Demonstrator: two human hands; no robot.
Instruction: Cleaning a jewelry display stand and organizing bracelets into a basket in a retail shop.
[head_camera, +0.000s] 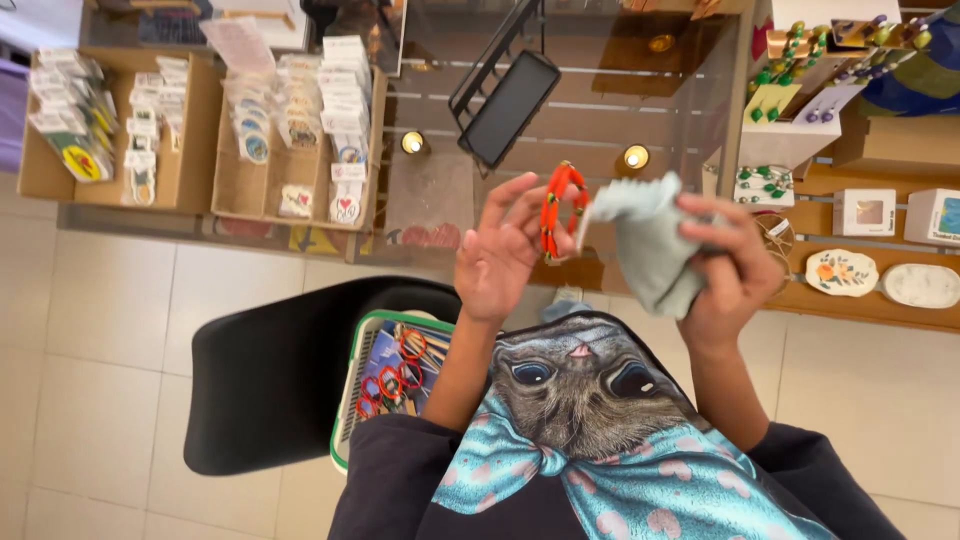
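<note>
**Orange bangle in one hand, pale cloth in the other**

The left hand is raised with its fingers loosely curled, pinching an orange beaded bangle between thumb and fingertips; the ring stands nearly edge-on, just above the palm. Right beside it, the right hand is closed around a bunched pale grey-green cloth, whose free corner reaches toward the bangle and appears to touch it.

Below the forearms lies a dark garment printed with an animal face and a turquoise bow. To the left of it, a green-rimmed tray sits on a black chair and holds several red and orange rings among other small pieces.

Further out, beyond the hands, a dark phone leans in a black stand on a glass-topped counter. At upper left, two brown cardboard boxes hold rows of small white cards and round stickers in clear sleeves, yellow and blue among them. At right, wooden shelves carry white square boxes, an oval painted dish and cards hung with green and purple bead earrings.
</note>
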